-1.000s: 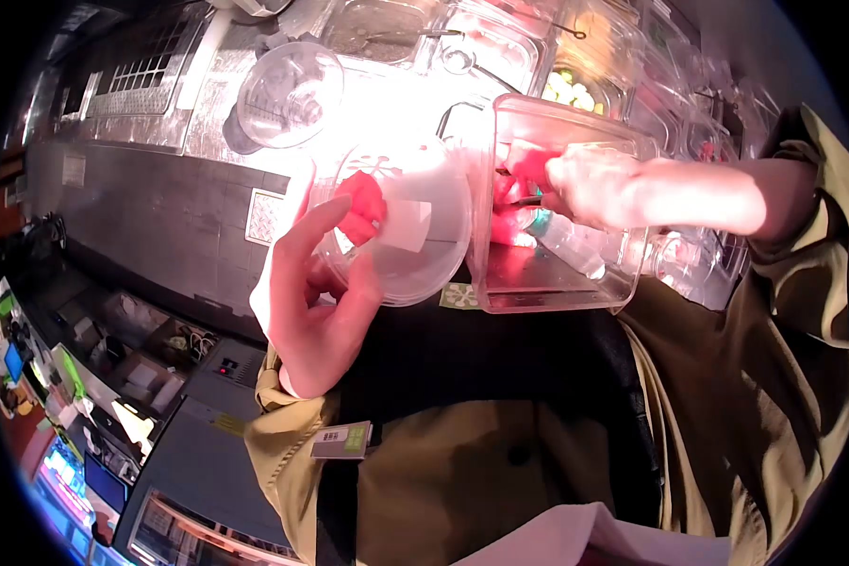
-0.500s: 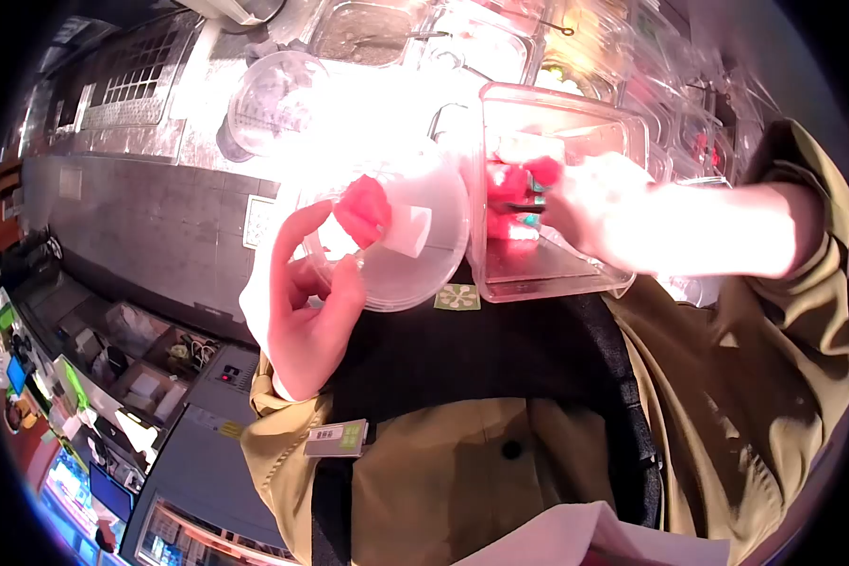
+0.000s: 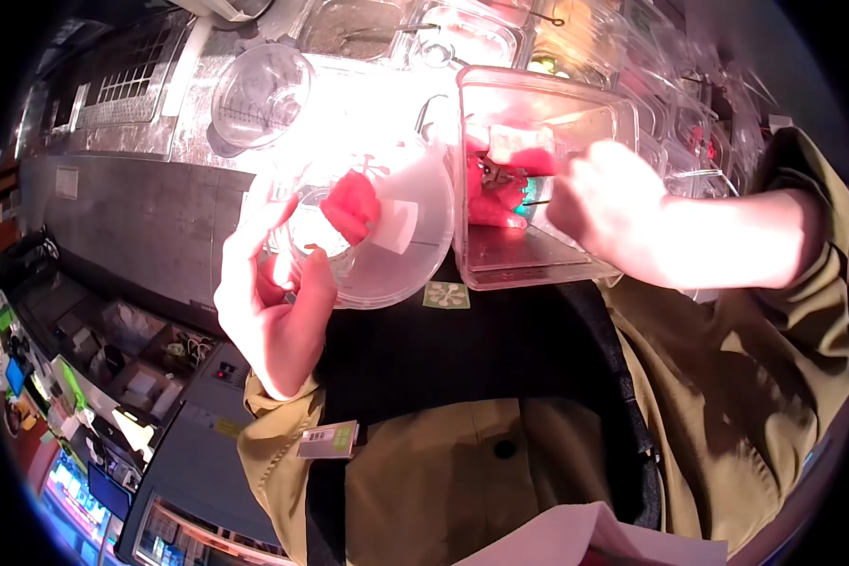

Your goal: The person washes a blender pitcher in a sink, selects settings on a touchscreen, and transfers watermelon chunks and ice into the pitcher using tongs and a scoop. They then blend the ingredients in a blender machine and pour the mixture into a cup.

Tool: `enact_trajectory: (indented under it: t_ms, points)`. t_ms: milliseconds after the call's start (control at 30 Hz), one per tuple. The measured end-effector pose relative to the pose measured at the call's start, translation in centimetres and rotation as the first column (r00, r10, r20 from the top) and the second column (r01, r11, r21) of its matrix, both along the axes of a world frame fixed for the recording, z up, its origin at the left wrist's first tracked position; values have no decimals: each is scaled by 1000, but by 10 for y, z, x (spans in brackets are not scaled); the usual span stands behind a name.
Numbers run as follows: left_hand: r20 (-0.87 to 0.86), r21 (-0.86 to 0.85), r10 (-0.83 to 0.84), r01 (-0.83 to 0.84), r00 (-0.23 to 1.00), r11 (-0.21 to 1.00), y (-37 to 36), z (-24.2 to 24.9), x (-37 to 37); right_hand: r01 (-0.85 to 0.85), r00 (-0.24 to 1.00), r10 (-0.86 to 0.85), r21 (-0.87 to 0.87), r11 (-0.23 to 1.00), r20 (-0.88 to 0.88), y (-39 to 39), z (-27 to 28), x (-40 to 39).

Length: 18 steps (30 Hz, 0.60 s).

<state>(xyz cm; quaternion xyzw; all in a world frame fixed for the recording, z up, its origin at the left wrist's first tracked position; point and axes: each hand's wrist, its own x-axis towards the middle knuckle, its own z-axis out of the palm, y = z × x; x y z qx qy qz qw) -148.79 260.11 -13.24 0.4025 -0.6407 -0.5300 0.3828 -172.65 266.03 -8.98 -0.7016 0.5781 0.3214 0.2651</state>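
My left hand (image 3: 278, 297) is open, thumb and forefinger apart. It is close beside a rough red chunk (image 3: 351, 209), which looks like watermelon flesh. The chunk overlaps the round, translucent plastic tub (image 3: 420, 241), which has a white label on its side. My right hand (image 3: 608, 212) is closed in a fist over a clear rectangular bin (image 3: 547, 269). From the fist a thin dark utensil (image 3: 538, 203) reaches into the bin; its type I cannot tell. Several red pieces (image 3: 495, 209) lie in there, with a teal patch among them.
A clear measuring jug (image 3: 262, 94) stands on the counter behind the tub. Further clear food containers (image 3: 358, 28) line the far side, some with utensils in them. A grey counter surface (image 3: 132, 226) lies left. Strong glare washes out the middle.
My left hand has drawn left, and its fingers are farther from the red chunk. Tub and bin sit slightly more left in view. My right fist remains over the bin.
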Motion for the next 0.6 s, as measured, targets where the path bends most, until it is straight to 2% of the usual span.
enact_trajectory:
  t_ms: [67, 167, 267, 300, 333, 367, 433, 533, 600]
  points:
    - [15, -12, -13, 13, 1000, 1000, 1, -1, 1, -330, 937, 347, -235, 915, 35, 6, -24, -6]
    - [0, -33, 7, -7, 1000, 999, 1, 0, -2, -501, 859, 507, 90, 861, -69, -5, -37, 0]
    - [1, -42, 30, -30, 1000, 999, 0, 3, -7, -392, 919, 394, 133, 910, 11, -9, -3, -1]
    - [17, -36, 26, -25, 1000, 999, 0, 3, -7, -376, 915, 390, -131, 917, 104, -2, 15, -12]
    - [31, -34, 27, -26, 999, 999, -1, 3, -7, -317, 891, 411, -385, 867, 192, 7, 36, -26]
    - [78, 25, 0, -2, 997, 1000, -2, 6, -4, -266, 916, 373, -470, 842, 150, 12, 60, -31]
    - [79, 6, -26, 25, 997, 1000, -3, 3, -2, -147, 975, 214, -546, 825, 61, 16, 110, -18]
    - [57, 3, -36, 36, 998, 999, -1, 3, 2, -285, 947, 307, -671, 685, -89, 20, 123, -2]
    - [81, 36, -40, 38, 996, 999, 2, 4, 5, -423, 905, 371, -525, 739, -206, -2, 100, 24]
